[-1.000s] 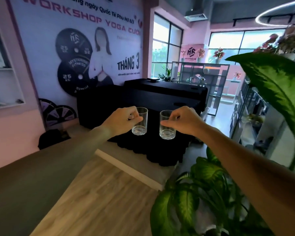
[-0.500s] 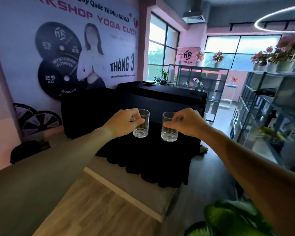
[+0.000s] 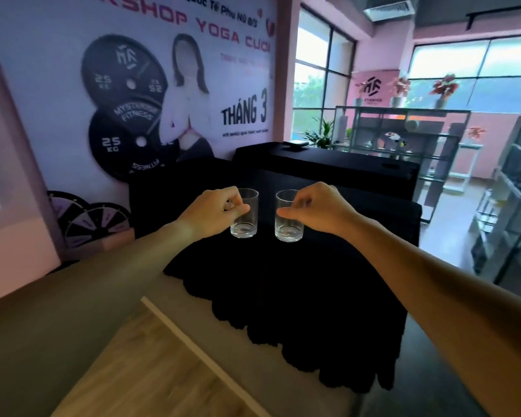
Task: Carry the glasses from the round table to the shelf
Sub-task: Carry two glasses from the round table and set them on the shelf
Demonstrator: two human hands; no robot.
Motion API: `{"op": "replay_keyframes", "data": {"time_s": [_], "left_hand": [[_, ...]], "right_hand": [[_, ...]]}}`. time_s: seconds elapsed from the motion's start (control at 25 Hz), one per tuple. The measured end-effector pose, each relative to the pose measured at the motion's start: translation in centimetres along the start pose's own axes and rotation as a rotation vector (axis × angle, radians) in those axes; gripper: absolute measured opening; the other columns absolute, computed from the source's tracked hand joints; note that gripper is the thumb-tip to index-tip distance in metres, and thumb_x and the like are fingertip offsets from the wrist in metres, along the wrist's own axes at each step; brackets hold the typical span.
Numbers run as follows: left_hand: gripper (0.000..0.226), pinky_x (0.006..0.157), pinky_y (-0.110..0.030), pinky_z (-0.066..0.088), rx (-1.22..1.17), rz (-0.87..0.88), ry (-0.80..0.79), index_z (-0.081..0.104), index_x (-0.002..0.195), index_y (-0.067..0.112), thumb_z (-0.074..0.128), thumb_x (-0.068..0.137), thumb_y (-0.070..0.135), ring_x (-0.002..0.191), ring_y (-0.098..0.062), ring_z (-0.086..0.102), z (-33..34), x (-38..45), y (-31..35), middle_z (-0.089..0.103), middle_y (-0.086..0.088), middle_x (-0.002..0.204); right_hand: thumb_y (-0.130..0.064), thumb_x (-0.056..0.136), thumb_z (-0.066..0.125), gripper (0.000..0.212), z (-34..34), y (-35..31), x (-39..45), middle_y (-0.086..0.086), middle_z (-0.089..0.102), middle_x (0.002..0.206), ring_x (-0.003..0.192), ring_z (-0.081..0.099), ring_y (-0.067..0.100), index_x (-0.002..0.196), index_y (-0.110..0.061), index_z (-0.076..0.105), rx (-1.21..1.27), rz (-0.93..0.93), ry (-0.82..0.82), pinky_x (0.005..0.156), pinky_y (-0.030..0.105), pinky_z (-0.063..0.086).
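Two clear, empty tumblers hang in the air in front of me, side by side and upright. My left hand (image 3: 212,210) pinches the left glass (image 3: 245,219) by its rim and side. My right hand (image 3: 316,207) grips the right glass (image 3: 288,221) the same way. Both arms are stretched forward over a table draped in black cloth (image 3: 298,296). A grey metal-frame shelf (image 3: 403,136) with small items on it stands at the back right, well beyond the glasses. No round table is in view.
A second black-covered table (image 3: 328,164) sits behind the first. Another open metal rack (image 3: 512,191) lines the right wall. A low grey platform with a pale edge (image 3: 193,341) meets wood flooring below me. Weight-plate props (image 3: 94,221) lean on the left wall.
The view has shifted right and forward: the large green plant that filled the lower right has dropped out of sight. The black table looks nearer. Both hands keep the same hold on the glasses.
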State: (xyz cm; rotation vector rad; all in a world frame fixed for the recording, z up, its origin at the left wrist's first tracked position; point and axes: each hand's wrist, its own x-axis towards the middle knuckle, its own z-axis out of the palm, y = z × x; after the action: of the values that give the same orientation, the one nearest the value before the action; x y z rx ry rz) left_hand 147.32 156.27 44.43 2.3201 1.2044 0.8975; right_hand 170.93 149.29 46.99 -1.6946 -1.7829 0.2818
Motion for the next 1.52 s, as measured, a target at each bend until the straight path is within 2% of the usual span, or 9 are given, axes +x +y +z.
{"op": "replay_keyframes", "data": {"time_s": [0.32,0.44,0.52,0.72,0.88,1.08,1.24,1.36,1.52], "left_hand": [[0.019,0.088,-0.033,0.052,0.086,-0.209,0.163,0.055,0.076,0.033,0.061,0.092,0.041,0.101,-0.011,0.065,-3.8,10.3,-11.7,0.070,0.005,0.108],[0.018,0.079,-0.031,0.049,0.126,-0.294,0.227,0.057,0.080,0.030,0.060,0.091,0.043,0.093,-0.010,0.066,-6.8,11.7,-17.2,0.069,0.010,0.094],[0.020,0.073,-0.031,0.045,0.156,-0.347,0.268,0.058,0.082,0.023,0.060,0.092,0.041,0.085,-0.011,0.064,-8.9,12.0,-21.2,0.067,0.007,0.085],[0.021,0.077,-0.037,0.050,0.220,-0.422,0.365,0.057,0.082,0.019,0.062,0.092,0.036,0.084,-0.020,0.066,-14.9,12.2,-30.5,0.069,-0.002,0.085],[0.023,0.063,-0.026,0.041,0.324,-0.478,0.442,0.049,0.074,0.032,0.063,0.092,0.036,0.070,-0.003,0.059,-22.4,12.7,-38.0,0.065,0.006,0.078],[0.017,0.070,-0.030,0.046,0.389,-0.514,0.518,0.055,0.081,0.023,0.063,0.092,0.032,0.073,-0.016,0.061,-29.9,14.0,-45.9,0.064,0.005,0.079],[0.018,0.061,-0.026,0.039,0.491,-0.559,0.553,0.053,0.081,0.024,0.062,0.093,0.035,0.069,-0.011,0.055,-35.4,15.2,-53.3,0.060,0.011,0.073],[0.020,0.058,-0.024,0.036,0.575,-0.592,0.600,0.051,0.081,0.025,0.059,0.094,0.037,0.068,-0.009,0.052,-39.3,16.8,-58.8,0.055,0.018,0.070],[0.019,0.062,-0.025,0.043,0.604,-0.673,0.645,0.056,0.088,0.018,0.060,0.094,0.036,0.074,-0.016,0.062,-44.3,18.5,-65.9,0.067,0.003,0.081]], "right_hand": [[-0.045,0.075,0.078,0.024,8.3,0.0,20.8,-0.005,0.070,0.086,0.082,0.066,0.008,0.070,-0.022,0.073,0.077,-0.188,-0.208,0.074,0.025,0.054],[-0.045,0.076,0.079,0.025,13.2,-2.6,26.9,-0.005,0.069,0.088,0.080,0.066,0.007,0.075,-0.020,0.075,0.108,-0.271,-0.269,0.072,0.023,0.054],[-0.045,0.075,0.079,0.026,16.8,-5.1,30.5,-0.005,0.069,0.088,0.080,0.066,0.007,0.076,-0.019,0.075,0.127,-0.319,-0.302,0.074,0.025,0.056],[-0.046,0.074,0.079,0.027,25.5,-12.2,38.4,-0.006,0.069,0.078,0.075,0.065,0.006,0.072,-0.020,0.074,0.159,-0.442,-0.341,0.070,0.025,0.054],[-0.048,0.073,0.080,0.028,32.7,-19.9,45.3,-0.004,0.072,0.073,0.072,0.067,0.007,0.070,-0.021,0.075,0.179,-0.517,-0.375,0.067,0.024,0.055],[-0.048,0.075,0.079,0.029,40.2,-27.9,52.4,-0.003,0.073,0.077,0.075,0.069,0.010,0.074,-0.020,0.074,0.252,-0.598,-0.461,0.073,0.030,0.057],[-0.048,0.076,0.078,0.031,47.4,-33.7,59.0,-0.001,0.072,0.082,0.081,0.067,0.011,0.076,-0.017,0.074,0.278,-0.690,-0.517,0.074,0.029,0.054],[-0.050,0.075,0.079,0.033,52.8,-37.7,64.7,-0.001,0.072,0.083,0.081,0.065,0.010,0.075,-0.018,0.074,0.325,-0.755,-0.548,0.065,0.023,0.049],[-0.048,0.075,0.079,0.032,59.2,-44.1,71.5,-0.001,0.070,0.078,0.079,0.064,0.013,0.073,-0.017,0.072,0.371,-0.846,-0.622,0.066,0.028,0.049]]}}
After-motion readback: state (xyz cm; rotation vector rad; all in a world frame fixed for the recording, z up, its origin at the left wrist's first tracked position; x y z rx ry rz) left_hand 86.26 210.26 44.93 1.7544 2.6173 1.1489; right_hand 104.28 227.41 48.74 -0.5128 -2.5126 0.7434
